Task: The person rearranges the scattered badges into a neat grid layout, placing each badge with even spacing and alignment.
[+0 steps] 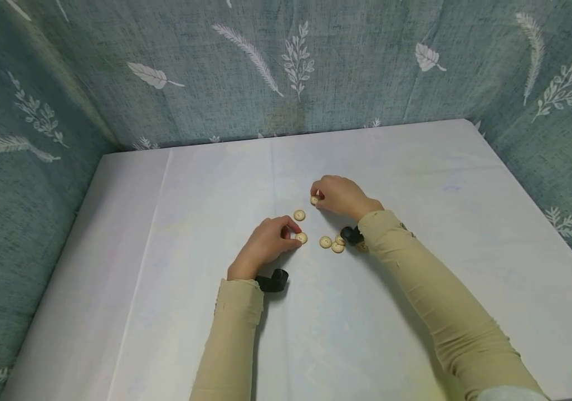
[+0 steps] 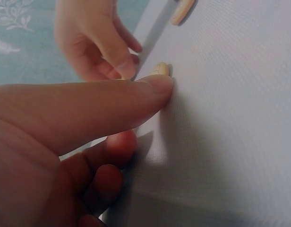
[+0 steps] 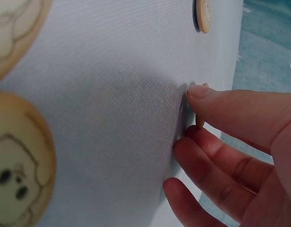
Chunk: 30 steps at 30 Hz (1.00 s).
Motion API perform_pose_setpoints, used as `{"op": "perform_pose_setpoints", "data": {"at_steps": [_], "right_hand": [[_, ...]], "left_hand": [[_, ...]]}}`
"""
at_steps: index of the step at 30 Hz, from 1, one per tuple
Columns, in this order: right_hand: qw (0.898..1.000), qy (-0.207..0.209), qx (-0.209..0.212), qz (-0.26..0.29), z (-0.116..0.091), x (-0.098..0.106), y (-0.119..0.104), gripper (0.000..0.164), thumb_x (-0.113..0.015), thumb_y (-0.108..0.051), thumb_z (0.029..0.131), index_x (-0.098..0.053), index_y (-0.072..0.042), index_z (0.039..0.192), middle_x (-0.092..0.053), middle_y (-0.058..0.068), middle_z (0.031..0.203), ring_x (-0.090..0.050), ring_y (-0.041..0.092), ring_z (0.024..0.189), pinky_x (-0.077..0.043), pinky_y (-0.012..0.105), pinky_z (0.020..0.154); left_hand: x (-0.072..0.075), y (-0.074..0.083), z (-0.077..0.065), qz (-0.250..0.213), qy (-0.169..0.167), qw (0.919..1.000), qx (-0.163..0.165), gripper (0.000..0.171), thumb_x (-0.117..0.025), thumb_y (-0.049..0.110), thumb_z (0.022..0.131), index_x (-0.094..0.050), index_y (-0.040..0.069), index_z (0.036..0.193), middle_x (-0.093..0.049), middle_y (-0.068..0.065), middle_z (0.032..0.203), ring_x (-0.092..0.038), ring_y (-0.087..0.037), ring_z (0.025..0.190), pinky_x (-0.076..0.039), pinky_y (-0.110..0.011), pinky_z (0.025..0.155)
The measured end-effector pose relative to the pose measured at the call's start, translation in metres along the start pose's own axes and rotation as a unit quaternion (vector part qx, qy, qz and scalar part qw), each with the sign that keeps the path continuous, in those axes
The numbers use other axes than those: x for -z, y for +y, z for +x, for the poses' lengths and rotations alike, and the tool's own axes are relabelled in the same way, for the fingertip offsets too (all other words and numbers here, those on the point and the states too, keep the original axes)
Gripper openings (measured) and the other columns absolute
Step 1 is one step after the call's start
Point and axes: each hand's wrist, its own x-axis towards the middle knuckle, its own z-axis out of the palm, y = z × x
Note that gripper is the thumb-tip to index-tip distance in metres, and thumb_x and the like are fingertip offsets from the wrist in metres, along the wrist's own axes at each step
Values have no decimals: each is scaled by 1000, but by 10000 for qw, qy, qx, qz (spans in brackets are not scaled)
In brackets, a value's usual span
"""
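Observation:
In the head view my left hand [image 1: 267, 243] pinches a small round wooden disc [image 1: 302, 238] at the table surface between thumb and finger. Its thumb covers most of that disc [image 2: 160, 69] in the left wrist view. Farther off and to the right, my right hand [image 1: 340, 195] holds another disc [image 1: 314, 199] by its edges. The right wrist view shows this disc [image 3: 201, 121] tilted on edge behind the thumb. Between the two hands lies a loose disc [image 1: 299, 215], flat on the table.
Several more discs [image 1: 325, 242] lie grouped below the right hand, some overlapping, one partly hidden by the black wrist camera [image 1: 351, 235]. A nearby disc [image 3: 18, 175] bears a drawn animal face. The white-covered table [image 1: 205, 189] meets leaf-patterned green cloth [image 1: 356, 72] behind.

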Motion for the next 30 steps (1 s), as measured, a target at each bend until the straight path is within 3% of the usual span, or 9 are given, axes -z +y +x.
{"op": "perform_pose_setpoints", "data": {"at_steps": [30], "right_hand": [[10000, 22, -23, -8, 15, 0, -9, 23, -62, -25, 84, -60, -12, 104, -57, 3, 92, -52, 18, 82, -41, 33, 74]], "left_hand": [[0, 0, 1, -30, -5, 10000, -24, 18, -69, 23, 78, -62, 18, 93, -51, -1, 70, -46, -16, 64, -36, -28, 60]]}}
